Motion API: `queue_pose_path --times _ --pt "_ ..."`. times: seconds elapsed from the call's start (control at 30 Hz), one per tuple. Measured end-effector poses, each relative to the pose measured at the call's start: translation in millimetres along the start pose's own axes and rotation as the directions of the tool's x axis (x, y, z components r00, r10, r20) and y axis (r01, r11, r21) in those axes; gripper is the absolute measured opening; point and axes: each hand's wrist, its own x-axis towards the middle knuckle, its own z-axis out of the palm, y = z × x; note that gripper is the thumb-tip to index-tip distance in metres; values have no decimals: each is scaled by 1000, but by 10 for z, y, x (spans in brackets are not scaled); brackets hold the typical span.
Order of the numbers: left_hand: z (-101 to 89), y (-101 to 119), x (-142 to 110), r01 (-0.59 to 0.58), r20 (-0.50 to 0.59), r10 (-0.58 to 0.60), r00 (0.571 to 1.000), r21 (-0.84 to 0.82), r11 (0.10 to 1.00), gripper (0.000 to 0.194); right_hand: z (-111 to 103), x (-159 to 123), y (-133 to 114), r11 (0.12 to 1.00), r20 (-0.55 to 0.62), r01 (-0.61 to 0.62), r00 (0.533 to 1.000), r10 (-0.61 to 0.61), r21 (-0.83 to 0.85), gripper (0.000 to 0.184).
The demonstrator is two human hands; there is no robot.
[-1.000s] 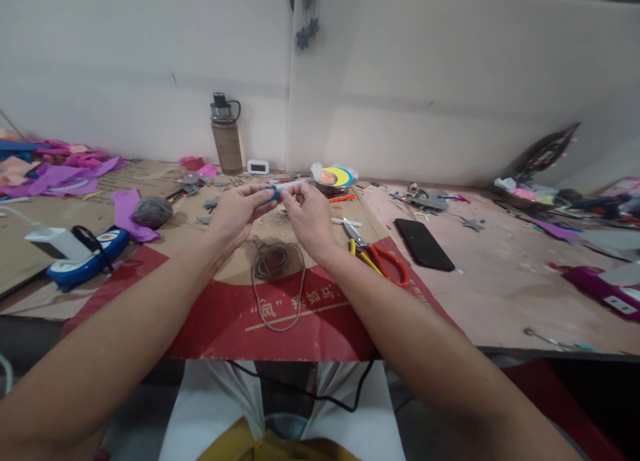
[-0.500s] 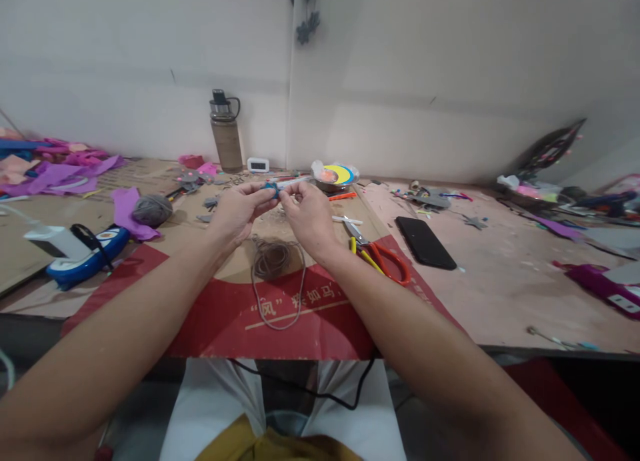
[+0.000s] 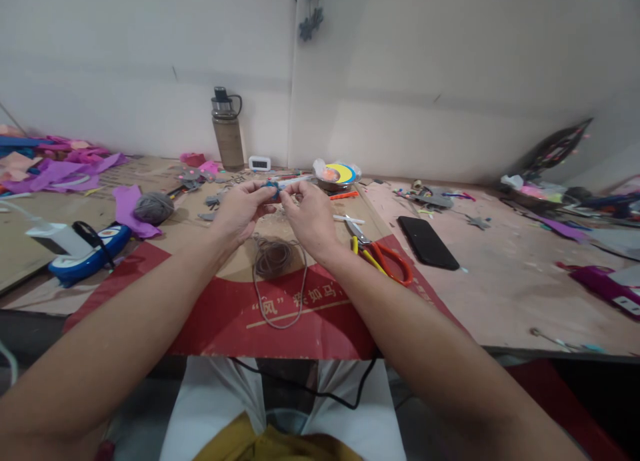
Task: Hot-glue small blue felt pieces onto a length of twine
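My left hand (image 3: 239, 211) and my right hand (image 3: 311, 215) are raised together above the cardboard sheet (image 3: 220, 314), fingertips pinched on a small blue piece (image 3: 273, 189) between them. Most of the piece is hidden by my fingers. Just below my hands lies a coil of grey-brown cord (image 3: 273, 257) with a long loop trailing toward me. Orange-handled scissors (image 3: 383, 254) lie to the right of my right wrist.
A black phone (image 3: 428, 242) lies right of the scissors. A grey yarn ball (image 3: 153, 207), purple felt scraps (image 3: 60, 174) and a blue device (image 3: 85, 257) sit left. A water bottle (image 3: 227, 134), a small clock (image 3: 259, 163) and a bowl (image 3: 334, 175) stand at the back.
My hands stay pinched on the small blue piece and have barely shifted; only the fingers have worked slightly. The view has drifted a little.
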Motion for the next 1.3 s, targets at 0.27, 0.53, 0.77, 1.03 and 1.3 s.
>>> queue_pose_path --times 0.27,0.53,0.77,1.03,1.3 --pt "-30 10 2 -21 -26 24 999 122 992 14 -8 -7 9 1000 -19 10 1000 -9 27 12" --pt "20 54 -54 -23 -21 25 999 114 993 17 -27 -2 24 998 -38 10 999 -7 62 8" --pt "61 81 -97 5 -14 -4 1000 100 995 17 -47 26 56 997 -75 30 997 -24 73 11" --pt "49 90 -107 -67 -26 76 997 254 965 19 -54 33 94 996 -96 67 993 -62 52 13" --pt "57 77 -115 -32 60 18 998 241 970 16 -66 43 87 998 -108 50 993 -46 33 12"
